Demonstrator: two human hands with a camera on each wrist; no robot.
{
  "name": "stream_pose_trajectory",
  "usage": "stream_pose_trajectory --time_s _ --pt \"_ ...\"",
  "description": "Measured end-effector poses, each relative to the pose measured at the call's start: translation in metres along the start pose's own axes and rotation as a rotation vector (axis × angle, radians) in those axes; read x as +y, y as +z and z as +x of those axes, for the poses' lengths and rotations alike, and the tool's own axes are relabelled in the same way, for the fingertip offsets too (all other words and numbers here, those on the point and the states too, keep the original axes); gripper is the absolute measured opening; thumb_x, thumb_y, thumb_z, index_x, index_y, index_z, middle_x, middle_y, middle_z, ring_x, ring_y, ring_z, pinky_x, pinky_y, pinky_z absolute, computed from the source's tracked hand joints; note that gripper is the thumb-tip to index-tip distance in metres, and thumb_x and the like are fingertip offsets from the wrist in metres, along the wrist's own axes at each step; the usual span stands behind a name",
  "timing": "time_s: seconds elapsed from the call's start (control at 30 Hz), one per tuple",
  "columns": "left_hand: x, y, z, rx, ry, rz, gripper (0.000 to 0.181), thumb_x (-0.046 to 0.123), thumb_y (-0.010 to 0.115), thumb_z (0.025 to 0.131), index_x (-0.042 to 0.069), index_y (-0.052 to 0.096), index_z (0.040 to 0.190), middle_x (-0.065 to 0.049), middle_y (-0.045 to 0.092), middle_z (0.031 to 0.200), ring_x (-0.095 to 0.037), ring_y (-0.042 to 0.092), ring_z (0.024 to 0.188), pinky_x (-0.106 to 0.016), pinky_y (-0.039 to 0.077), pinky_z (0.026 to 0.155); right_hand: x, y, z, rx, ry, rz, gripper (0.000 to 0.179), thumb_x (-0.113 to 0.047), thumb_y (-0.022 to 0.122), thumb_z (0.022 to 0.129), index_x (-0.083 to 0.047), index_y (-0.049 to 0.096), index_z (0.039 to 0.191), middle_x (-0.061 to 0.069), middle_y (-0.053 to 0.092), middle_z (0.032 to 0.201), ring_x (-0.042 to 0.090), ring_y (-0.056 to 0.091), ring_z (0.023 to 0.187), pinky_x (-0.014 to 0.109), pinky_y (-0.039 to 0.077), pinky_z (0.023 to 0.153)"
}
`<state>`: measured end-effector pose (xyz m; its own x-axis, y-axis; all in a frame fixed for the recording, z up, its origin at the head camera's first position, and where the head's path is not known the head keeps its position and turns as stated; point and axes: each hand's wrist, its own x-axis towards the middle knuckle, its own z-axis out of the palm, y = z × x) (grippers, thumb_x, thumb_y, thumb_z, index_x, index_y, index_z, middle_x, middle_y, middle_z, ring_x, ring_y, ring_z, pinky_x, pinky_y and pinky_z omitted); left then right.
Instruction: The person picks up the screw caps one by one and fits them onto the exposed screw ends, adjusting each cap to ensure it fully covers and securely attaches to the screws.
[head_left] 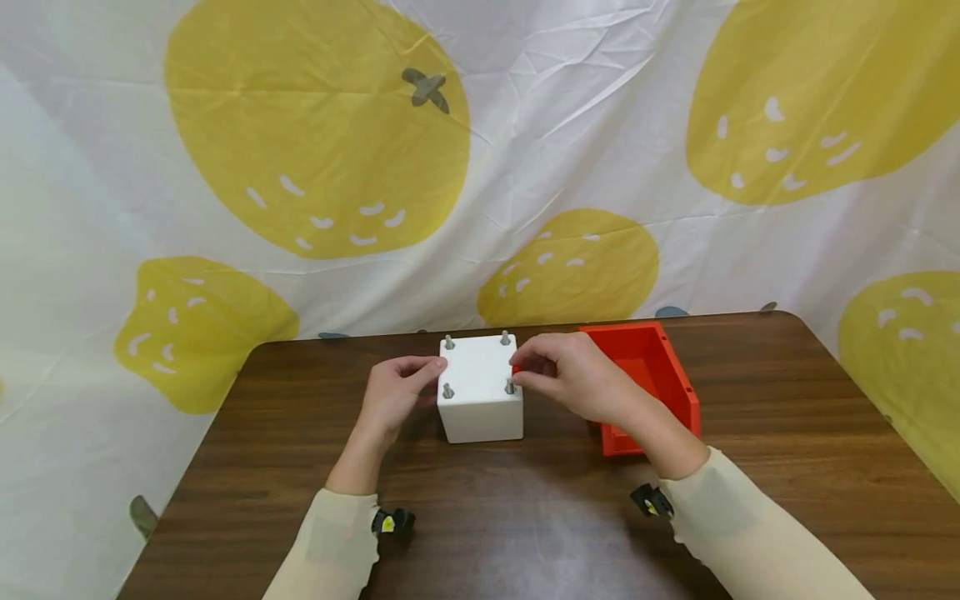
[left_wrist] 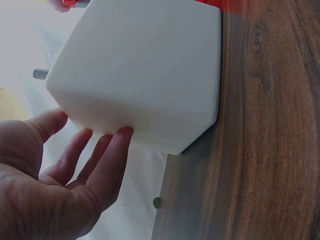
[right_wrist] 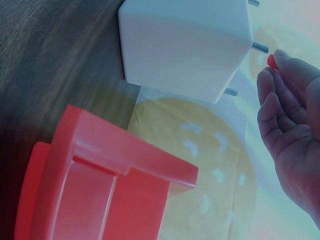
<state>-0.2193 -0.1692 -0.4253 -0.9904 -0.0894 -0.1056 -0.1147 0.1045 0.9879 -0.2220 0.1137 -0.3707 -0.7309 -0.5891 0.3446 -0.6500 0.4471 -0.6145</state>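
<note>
A white block (head_left: 480, 367) stands on the table, a threaded metal stud rising near each corner of its top. My left hand (head_left: 393, 392) rests on the block's left side, thumb at the top edge and fingertips against the side face, as the left wrist view shows. Between thumb and index finger, my right hand (head_left: 577, 375) pinches a small red piece (right_wrist: 272, 61), mostly hidden by the fingertips. In the right wrist view this piece is just off the tip of the near right stud (right_wrist: 260, 47).
A red open bin (head_left: 693, 408) stands right of the block, partly under my right forearm. The brown wooden table (head_left: 300, 433) ends at a back edge just beyond the block. A white curtain (head_left: 510, 167) with yellow fruit prints hangs behind it.
</note>
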Motion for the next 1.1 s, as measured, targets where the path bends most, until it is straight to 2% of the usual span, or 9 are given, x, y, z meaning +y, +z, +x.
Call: stream_pose_trajectory --time_s 0.4,0.67,0.97,1.1 --pt "0.000 0.000 0.000 0.005 -0.004 0.003 0.035 0.024 0.081 0.098 -0.001 0.077 0.120 -0.017 0.073 0.116 -0.023 0.073 0.094 -0.047 0.065 0.086 0.000 0.005 0.004 -0.009 -0.037 -0.012 0.016 -0.011 0.087 0.090 -0.011 0.079 0.104 -0.009 0.072 0.090 0.008 0.066 0.080 0.028 0.062 0.075" --pt "0.000 0.000 0.000 0.003 -0.004 0.008 0.035 0.025 0.081 0.098 -0.001 0.077 0.120 -0.017 0.073 0.116 -0.024 0.073 0.095 -0.047 0.065 0.087 -0.001 0.008 0.006 -0.041 -0.015 -0.013 0.015 -0.012 0.088 0.089 -0.014 0.077 0.100 -0.011 0.071 0.087 0.007 0.066 0.079 0.027 0.061 0.074" --pt "0.001 0.001 -0.001 0.008 -0.012 0.007 0.035 0.025 0.081 0.098 -0.001 0.077 0.121 -0.017 0.073 0.117 -0.024 0.073 0.096 -0.045 0.065 0.086 0.001 0.013 0.006 -0.046 -0.002 -0.051 0.015 -0.013 0.089 0.089 -0.014 0.076 0.097 -0.010 0.070 0.084 0.008 0.065 0.079 0.040 0.064 0.076" --pt "0.001 0.001 -0.001 0.009 -0.015 0.005 0.035 0.025 0.081 0.098 -0.001 0.077 0.121 -0.017 0.072 0.118 -0.024 0.073 0.096 -0.045 0.065 0.085 0.003 0.015 0.006 -0.042 0.004 -0.052 0.015 -0.014 0.089 0.088 -0.015 0.076 0.095 -0.011 0.070 0.084 0.008 0.064 0.078 0.041 0.064 0.075"
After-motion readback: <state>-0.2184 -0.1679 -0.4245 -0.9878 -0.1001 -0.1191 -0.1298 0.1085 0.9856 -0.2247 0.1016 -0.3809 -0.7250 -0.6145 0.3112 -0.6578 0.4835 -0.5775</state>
